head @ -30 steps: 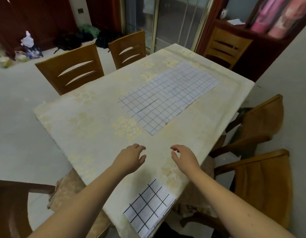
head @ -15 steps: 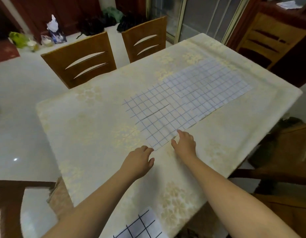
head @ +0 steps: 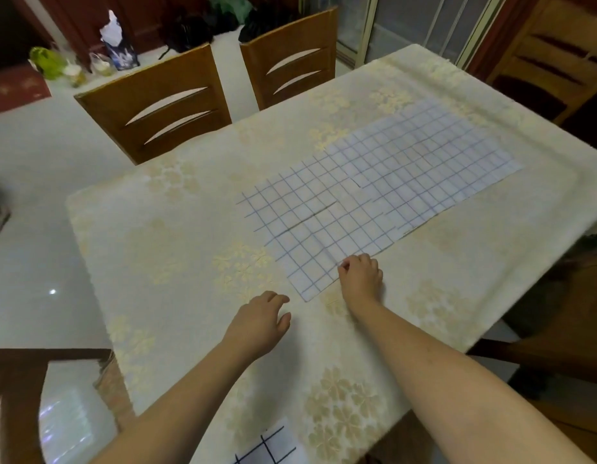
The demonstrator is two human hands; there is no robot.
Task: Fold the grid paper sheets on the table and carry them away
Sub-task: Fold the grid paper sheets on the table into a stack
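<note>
Two wooden chairs (head: pixel 163 105) sit tucked along the far-left edge of the tabletop (head: pixel 163 236), which carries a cream cloth with a pale gold floral print. Glossy white floor (head: pixel 29 182) on the left, with a tissue pack (head: pixel 118 45) and some small clutter by the dark red wall at the back. Another chair (head: pixel 551 58) is at the far right corner, and a glass sliding door behind the table. Left hand (head: pixel 257 323): grip is loose, fingers lightly curled, holding nothing, hovering or resting on bare cloth just short of the paper; contact with the cloth not clear. Grid paper sheets (head: pixel 384 192) lie flat mid-table in an overlapping run stretching from the centre toward the far right, blue-lined squares. Their nearest corner points at the gap between the two hands. Right hand (head: pixel 360 276): grip is closed, fingers curled down on the near edge of the closest sheet, looks like a pinch on that edge; the paper shows a slight ridge right at the fingertips. Second piece (head: pixel 270 447) of bolder black-lined grid paper sits at the near table edge, between the forearms, well apart from both hands.
</note>
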